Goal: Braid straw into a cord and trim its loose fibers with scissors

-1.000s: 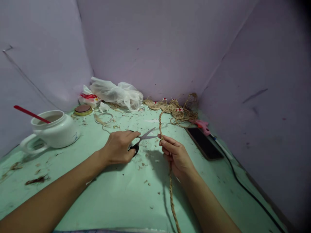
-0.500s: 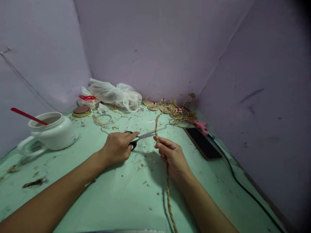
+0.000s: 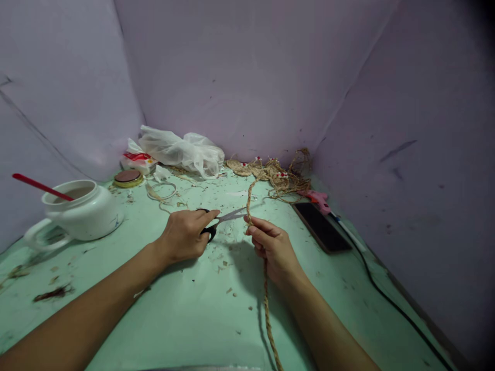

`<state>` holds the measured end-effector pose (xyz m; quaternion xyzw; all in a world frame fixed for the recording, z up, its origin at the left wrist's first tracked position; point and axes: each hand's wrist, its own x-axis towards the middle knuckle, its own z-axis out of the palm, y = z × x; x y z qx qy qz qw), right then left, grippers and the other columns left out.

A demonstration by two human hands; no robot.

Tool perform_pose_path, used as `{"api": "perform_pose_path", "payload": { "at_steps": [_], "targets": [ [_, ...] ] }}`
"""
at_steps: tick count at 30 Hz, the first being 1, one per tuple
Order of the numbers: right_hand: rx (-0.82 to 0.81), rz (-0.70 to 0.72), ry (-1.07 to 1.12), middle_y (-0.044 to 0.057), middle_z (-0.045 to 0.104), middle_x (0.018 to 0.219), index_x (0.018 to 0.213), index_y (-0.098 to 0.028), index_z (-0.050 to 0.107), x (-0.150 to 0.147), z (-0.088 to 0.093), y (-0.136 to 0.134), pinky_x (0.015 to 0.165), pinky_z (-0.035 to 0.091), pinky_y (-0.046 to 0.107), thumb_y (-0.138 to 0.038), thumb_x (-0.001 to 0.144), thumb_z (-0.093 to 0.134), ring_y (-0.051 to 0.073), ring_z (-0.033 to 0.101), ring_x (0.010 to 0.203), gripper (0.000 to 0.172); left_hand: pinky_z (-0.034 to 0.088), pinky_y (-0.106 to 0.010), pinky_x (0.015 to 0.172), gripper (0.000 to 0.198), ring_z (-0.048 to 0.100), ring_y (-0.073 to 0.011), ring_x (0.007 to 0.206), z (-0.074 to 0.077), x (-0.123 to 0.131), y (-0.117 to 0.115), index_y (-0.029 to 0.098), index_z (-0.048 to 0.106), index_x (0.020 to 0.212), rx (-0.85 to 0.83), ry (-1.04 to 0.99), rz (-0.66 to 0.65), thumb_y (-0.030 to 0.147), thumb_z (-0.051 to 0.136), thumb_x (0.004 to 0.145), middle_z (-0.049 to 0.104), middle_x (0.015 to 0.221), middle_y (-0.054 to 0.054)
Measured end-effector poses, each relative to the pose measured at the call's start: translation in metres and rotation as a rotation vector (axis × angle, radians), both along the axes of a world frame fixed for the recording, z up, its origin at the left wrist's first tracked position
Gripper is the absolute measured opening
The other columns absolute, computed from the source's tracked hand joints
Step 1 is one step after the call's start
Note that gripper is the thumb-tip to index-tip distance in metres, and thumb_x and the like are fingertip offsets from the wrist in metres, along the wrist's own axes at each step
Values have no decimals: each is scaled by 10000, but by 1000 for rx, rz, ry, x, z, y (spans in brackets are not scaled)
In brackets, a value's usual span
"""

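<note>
My left hand [image 3: 184, 234] is closed on a pair of scissors [image 3: 228, 216] with black handles. The blades are a little apart, and their tips reach the braided straw cord [image 3: 268, 314]. Between thumb and fingers, my right hand [image 3: 273, 245] pinches that cord just below the blade tips. Above the pinch the cord rises toward the back of the table; below, it hangs down past the front edge. Small loose fibres stick out of the braid near my right fingertips.
At left stands a white mug [image 3: 87, 214] with a red stick in it. Behind are a round tin [image 3: 128, 179], a plastic bag [image 3: 181, 152] and woven straw pieces [image 3: 270, 170]. A phone [image 3: 323, 226], a pink glue gun [image 3: 317, 200] and a black cable [image 3: 381, 293] lie at right.
The scissor blades have parted slightly, where before they looked nearly together. Both hands keep almost the same place, and the view has shifted a little.
</note>
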<state>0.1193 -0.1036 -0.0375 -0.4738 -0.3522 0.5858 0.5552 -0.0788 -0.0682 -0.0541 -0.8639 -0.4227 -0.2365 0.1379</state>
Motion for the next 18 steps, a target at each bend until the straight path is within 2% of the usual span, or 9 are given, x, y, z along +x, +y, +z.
{"api": "perform_pose_path", "payload": {
  "at_steps": [7, 14, 18],
  "targets": [
    [21, 2, -39, -18, 565, 584, 835, -157, 688, 0, -2, -1, 360, 163, 199, -237, 566, 675, 33, 303, 393, 281, 439, -270, 575, 450, 611, -177, 675, -3, -1, 2, 196, 530, 1133, 37, -8, -11, 136, 451, 694, 669, 813, -34],
    [14, -6, -45, -16, 572, 576, 811, -149, 687, 0, -3, 0, 362, 164, 201, -245, 557, 689, 31, 302, 387, 272, 460, -259, 643, 437, 623, -166, 734, 1, 0, -1, 206, 544, 1106, -103, -114, 10, 130, 449, 686, 676, 865, -30],
    [8, -44, -29, -5, 594, 560, 776, -135, 680, 0, -3, 2, 372, 178, 201, -233, 523, 708, 32, 316, 389, 273, 455, -284, 662, 469, 610, -185, 741, 4, 1, -4, 197, 541, 1119, -106, -107, -17, 178, 486, 654, 664, 857, -38]
  ]
}}
